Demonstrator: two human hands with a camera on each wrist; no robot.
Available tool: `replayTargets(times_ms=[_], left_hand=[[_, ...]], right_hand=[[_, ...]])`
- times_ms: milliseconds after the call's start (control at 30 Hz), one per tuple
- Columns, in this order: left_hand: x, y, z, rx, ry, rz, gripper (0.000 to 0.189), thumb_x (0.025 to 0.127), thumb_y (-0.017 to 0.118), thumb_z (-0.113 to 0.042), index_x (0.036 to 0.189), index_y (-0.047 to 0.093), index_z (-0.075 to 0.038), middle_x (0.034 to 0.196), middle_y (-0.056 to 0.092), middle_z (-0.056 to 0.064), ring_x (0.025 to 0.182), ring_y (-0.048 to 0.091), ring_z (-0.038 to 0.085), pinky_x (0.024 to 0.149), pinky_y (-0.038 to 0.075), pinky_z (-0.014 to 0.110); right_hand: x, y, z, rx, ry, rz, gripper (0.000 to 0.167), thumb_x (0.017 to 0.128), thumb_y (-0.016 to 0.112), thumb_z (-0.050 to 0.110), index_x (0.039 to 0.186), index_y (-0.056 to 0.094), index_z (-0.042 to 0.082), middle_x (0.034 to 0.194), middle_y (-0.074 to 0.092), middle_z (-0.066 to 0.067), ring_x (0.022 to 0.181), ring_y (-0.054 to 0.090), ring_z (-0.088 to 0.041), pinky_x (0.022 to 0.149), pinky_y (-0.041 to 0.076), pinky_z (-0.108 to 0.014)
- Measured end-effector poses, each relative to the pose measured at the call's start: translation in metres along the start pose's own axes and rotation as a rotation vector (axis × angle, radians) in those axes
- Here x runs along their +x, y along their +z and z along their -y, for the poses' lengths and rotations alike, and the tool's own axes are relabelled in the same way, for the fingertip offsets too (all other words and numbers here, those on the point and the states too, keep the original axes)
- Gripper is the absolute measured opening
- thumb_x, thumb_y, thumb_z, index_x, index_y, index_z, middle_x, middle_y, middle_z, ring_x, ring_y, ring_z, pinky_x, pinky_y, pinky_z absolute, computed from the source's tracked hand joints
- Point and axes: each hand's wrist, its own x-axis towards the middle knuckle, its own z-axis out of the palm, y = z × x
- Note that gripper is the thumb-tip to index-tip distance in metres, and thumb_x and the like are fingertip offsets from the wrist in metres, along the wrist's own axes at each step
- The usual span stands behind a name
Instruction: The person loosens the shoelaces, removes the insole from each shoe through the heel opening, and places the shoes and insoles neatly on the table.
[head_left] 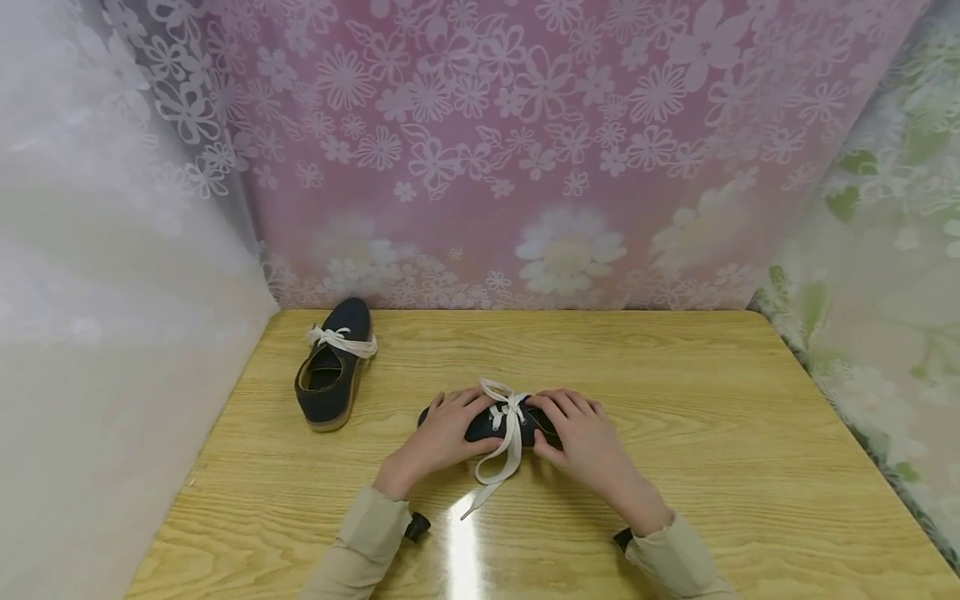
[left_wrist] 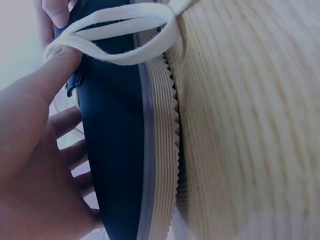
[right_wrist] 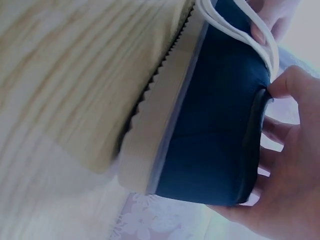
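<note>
A dark navy sneaker (head_left: 480,430) lies sideways near the table's front middle, toe to the left, sole down. Its white shoelace (head_left: 513,442) is in a bow; one loop droops over the near side and a lace tip reaches the tabletop. My left hand (head_left: 441,435) grips the toe half, thumb by the lace and fingers over the far side. Around the heel opening, my right hand (head_left: 588,442) holds the collar between thumb and fingers. In the right wrist view, the sneaker's heel (right_wrist: 200,170) shows above its pale ridged sole (right_wrist: 145,155).
A matching navy sneaker (head_left: 324,410) stands at the back left, toe away, with its white lace tied. The wood-grain table (head_left: 675,367) meets a pink floral curtain (head_left: 480,208) behind. Pale sheets (head_left: 112,333) hang at the left and floral ones at the right.
</note>
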Motion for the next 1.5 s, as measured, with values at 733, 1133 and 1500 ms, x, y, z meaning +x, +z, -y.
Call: replayTargets(times_ms=[733,1133,1500], left_hand=[[0.0,0.0,0.001,-0.043,0.019,0.002,0.069,0.094,0.065,-0.055,0.153,0.047,-0.024,0.158,0.041,0.007,0.146,0.038,0.032,0.115,0.021,0.07],[-0.003,0.0,0.003,0.015,0.037,-0.005,0.061,0.099,0.066,-0.041,0.153,0.048,-0.018,0.155,0.045,0.008,0.144,0.04,0.03,0.114,0.026,0.068],[-0.005,-0.001,-0.005,0.043,0.021,-0.003,0.061,0.1,0.062,-0.043,0.155,0.043,-0.023,0.157,0.043,0.008,0.147,0.036,0.032,0.116,0.024,0.068]], right_hand=[[0.036,-0.015,0.022,0.003,-0.228,-0.057,0.009,0.086,0.081,0.021,0.094,0.079,0.022,0.123,0.069,-0.007,0.126,0.057,-0.036,0.104,0.047,-0.052],[0.041,-0.01,0.02,0.073,-0.251,-0.148,0.013,0.084,0.083,0.012,0.091,0.074,0.017,0.113,0.069,-0.004,0.109,0.063,-0.026,0.094,0.052,-0.046],[0.043,-0.013,0.019,0.163,-0.245,-0.319,0.012,0.096,0.067,0.021,0.091,0.075,0.014,0.115,0.066,-0.006,0.105,0.062,-0.03,0.09,0.049,-0.048]])
